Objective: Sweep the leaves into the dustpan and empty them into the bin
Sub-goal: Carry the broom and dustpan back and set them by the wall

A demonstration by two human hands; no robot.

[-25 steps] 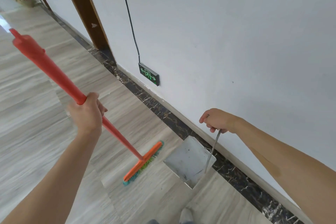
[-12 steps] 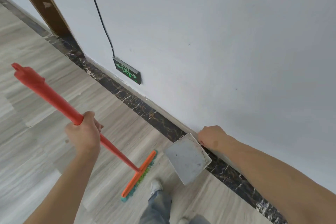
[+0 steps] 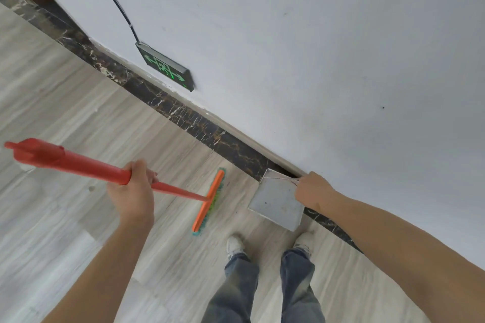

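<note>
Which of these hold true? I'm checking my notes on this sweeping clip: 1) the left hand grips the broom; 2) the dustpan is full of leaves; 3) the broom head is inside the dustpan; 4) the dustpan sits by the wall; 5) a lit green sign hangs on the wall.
1. True: the left hand grips the red broom handle.
2. False: the dustpan shows no leaves, only small specks.
3. False: the broom head is on the floor, apart from the dustpan.
4. True: the right hand holds it beside the dark skirting.
5. True: the green sign is lit.
</note>
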